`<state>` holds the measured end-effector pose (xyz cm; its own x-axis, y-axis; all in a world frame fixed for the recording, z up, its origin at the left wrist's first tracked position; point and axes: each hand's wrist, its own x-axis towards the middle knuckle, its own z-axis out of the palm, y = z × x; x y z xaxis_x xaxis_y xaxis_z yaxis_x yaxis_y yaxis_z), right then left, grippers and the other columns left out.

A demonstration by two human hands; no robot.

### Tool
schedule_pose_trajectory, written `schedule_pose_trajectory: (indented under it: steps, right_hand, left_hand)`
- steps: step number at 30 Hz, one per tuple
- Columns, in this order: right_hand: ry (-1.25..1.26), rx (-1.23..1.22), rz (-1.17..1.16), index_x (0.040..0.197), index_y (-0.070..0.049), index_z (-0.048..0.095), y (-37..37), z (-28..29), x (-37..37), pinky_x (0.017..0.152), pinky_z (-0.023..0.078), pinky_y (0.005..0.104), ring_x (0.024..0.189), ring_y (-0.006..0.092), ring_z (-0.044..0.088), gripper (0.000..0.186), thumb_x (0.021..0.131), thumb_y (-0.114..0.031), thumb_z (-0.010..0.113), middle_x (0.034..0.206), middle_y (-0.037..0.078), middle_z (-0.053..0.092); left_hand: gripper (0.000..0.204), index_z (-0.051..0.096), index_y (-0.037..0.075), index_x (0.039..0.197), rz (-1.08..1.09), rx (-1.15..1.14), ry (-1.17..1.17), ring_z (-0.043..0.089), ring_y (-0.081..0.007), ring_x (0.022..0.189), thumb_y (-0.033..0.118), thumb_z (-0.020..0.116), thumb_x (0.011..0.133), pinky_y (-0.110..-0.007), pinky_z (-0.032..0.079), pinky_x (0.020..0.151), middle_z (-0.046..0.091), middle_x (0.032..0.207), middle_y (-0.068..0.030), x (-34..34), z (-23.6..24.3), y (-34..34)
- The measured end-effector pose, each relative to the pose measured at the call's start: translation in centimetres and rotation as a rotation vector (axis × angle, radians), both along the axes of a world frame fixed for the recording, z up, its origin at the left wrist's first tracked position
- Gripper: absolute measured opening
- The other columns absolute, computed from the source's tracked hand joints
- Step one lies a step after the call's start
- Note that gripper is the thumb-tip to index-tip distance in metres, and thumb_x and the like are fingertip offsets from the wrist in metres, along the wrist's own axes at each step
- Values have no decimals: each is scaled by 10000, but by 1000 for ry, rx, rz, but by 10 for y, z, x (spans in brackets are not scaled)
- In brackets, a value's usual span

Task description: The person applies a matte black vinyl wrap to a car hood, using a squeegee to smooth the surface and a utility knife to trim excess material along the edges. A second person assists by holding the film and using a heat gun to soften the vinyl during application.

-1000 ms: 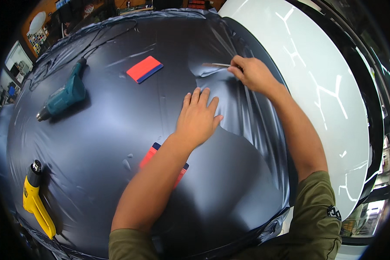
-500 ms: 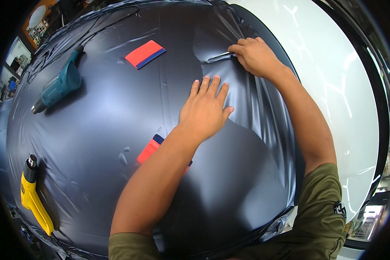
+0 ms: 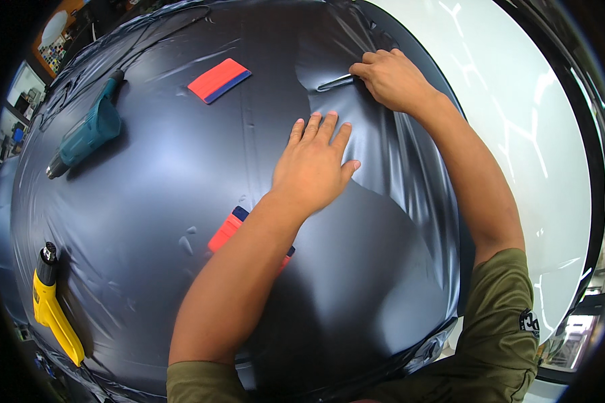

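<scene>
Dark grey satin vinyl film [image 3: 161, 148] covers a wide, curved car panel, probably a hood. My left hand [image 3: 312, 164] lies flat on it near the middle, fingers spread. Farther off and to the right, my right hand [image 3: 390, 77] is closed at the film, its fingertips pinching it. From those fingers a narrow, shiny ridge [image 3: 336, 82] runs left, looking like a raised fold of the film. Loose creases fan out below and beside the right hand. A smooth patch with a curved border lies nearer me. What is under my right palm is hidden.
A red squeegee [image 3: 218, 79] with a blue edge lies far left of my hands. Another red squeegee [image 3: 225, 232] is partly hidden under my left forearm. A teal heat gun [image 3: 91, 131] and a yellow heat gun [image 3: 54, 309] rest at left. White bodywork [image 3: 517, 134] curves along the right.
The view has shifted slightly, so both hands sit a little higher and farther left in the picture. My left hand stays flat and my right stays closed at the film.
</scene>
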<state>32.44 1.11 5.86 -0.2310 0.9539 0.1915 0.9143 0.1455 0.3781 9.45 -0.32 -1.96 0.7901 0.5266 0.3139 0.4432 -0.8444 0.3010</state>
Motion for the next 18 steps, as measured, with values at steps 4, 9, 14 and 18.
schedule_pose_trajectory:
  steps: [4,9,14,18]
  right_hand:
    - [-11,-6,-10,1060,-120,709,-3,0,1,863,476,416,990,261,653,247,889,-76,535,980,67,674]
    - [-15,-7,-31,1075,-125,705,-6,3,2,869,476,419,997,260,655,254,886,-75,542,991,68,674]
    - [-45,-29,-55,1091,-130,700,-10,10,7,879,471,419,1001,256,656,272,875,-57,551,993,69,673]
    - [-67,-32,-69,1115,-116,683,-14,17,13,868,455,411,1000,261,632,226,927,-86,561,978,71,649]
  left_hand:
    - [597,474,67,1447,-2,-4,5,332,-353,1456,412,580,972,-478,242,1210,397,1542,-196,0,1,0]
    - [592,484,64,1439,-3,-1,-6,334,-352,1455,410,585,969,-483,243,1208,401,1537,-199,1,1,0]
    - [590,489,62,1435,-3,-13,-6,334,-353,1453,408,588,967,-486,245,1206,403,1536,-199,0,2,1]
    - [593,491,60,1434,-5,-11,-2,339,-355,1451,408,592,964,-487,246,1204,405,1534,-200,0,2,0]
